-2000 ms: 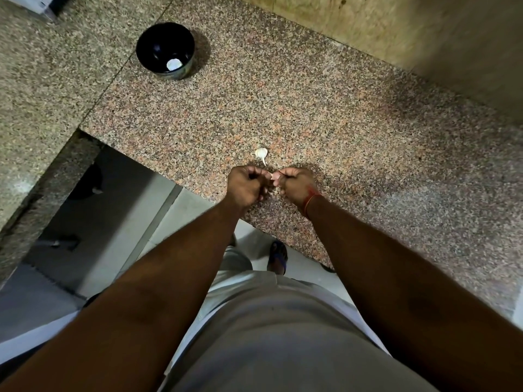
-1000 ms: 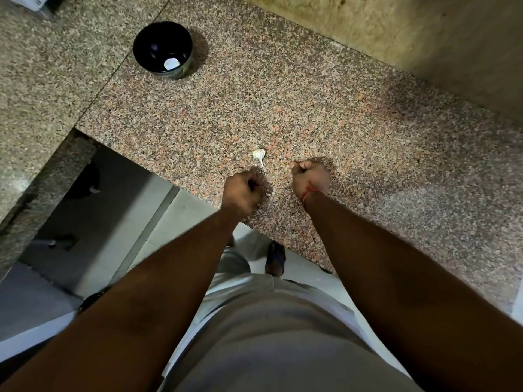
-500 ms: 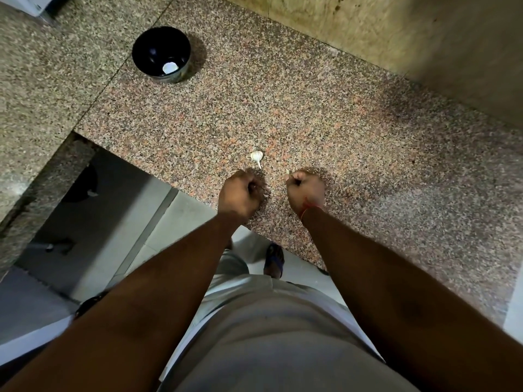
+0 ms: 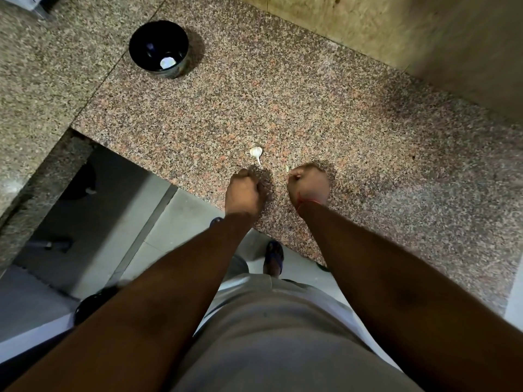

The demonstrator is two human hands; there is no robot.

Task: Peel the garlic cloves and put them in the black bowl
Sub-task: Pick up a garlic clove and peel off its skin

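Nearest, both hands sit curled at the tabletop edge. The right hand pinches a small pale bit, likely a clove or its skin; the left hand is fisted, and what its grip holds, if anything, I cannot tell. Just beyond lies one unpeeled clove. Farther off, the bowl holds one white piece, so peeling looks barely begun.

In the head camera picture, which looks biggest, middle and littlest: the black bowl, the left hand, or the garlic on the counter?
1. black bowl
2. left hand, a bit smaller, though it is nearer the camera, so this is unsure
3. garlic, clearly smallest
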